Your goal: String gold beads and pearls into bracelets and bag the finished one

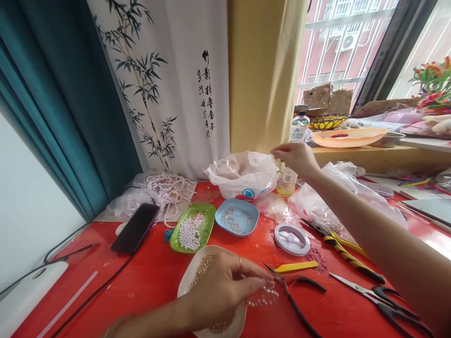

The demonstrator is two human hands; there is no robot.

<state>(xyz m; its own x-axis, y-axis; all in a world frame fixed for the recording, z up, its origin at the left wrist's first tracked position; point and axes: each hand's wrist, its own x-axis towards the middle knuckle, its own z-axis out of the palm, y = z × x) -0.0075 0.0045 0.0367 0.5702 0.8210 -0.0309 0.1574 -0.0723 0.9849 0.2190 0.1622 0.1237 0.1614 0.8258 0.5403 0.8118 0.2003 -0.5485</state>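
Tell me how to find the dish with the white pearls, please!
Look at the red table and find the black phone lying near its back left. Just right of the phone sits the green dish, piled with small white pearls. Its neighbours differ: the blue dish to its right holds thin metal bits, and the cream dish in front holds tiny gold beads.

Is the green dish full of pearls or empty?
Partly full. The green dish holds a heap of white pearl beads in its middle, with bare green showing around them near the rim.
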